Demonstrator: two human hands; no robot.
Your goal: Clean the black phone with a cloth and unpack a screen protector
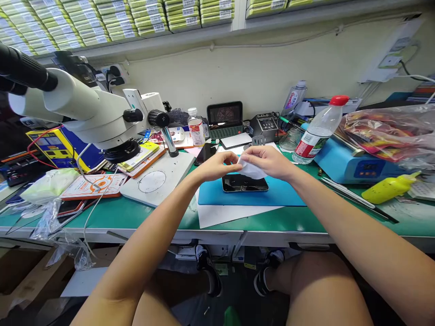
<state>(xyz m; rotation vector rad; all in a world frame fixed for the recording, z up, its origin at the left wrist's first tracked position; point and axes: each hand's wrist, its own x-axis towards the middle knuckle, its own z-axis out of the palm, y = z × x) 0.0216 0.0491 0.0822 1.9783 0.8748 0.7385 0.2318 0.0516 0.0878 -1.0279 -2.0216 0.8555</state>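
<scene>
White wipe (253, 171) is held up above the phone (245, 184), hiding part of its far side. Right hand (270, 159): fingers pinched together on the wipe's upper edge. Left hand (217, 166): fingers closed on its left edge, tips close to those of the right. Phone lies dark on a blue mat (217, 197), which overlaps white paper (226, 217) on the green table (176, 219). Microscope (98, 111) stands to the left, its base plate (176, 174) beside the mat; a second phone (205, 155) lies behind that plate's edge. Right of the mat: red-capped bottle (316, 131), upright but leaning in view, and yellow bottle (387, 188), lying tilted.
</scene>
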